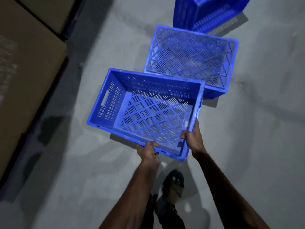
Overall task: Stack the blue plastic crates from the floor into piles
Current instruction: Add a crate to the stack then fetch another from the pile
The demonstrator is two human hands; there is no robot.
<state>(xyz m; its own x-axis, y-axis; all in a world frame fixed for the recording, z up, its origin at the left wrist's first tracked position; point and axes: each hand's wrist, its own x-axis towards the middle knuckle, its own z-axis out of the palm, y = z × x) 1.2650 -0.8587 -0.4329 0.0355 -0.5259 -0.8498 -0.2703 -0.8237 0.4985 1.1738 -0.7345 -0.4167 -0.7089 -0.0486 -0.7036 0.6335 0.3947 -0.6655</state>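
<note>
Hands: left hand (148,150) and right hand (193,137) each grip the near rim of the carried crate (145,111).
Carried crate: lifted, overlapping the floor crate (189,58).
Progress: not yet stacked; far crates (209,12) possibly a pile, cropped.

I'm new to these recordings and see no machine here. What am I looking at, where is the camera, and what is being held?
There is no robot: a person works with bare hands, and the one picture comes from a camera worn on the head, looking down. The left hand and right hand grip the rim of a blue slotted crate on either side of its nearest corner. The crate seems lifted off the grey floor. Beyond it an empty lattice crate sits on the floor, then a third crate, cut off by the frame. Cardboard boxes stand at the left. Below the arms is the person's sandalled foot.
</note>
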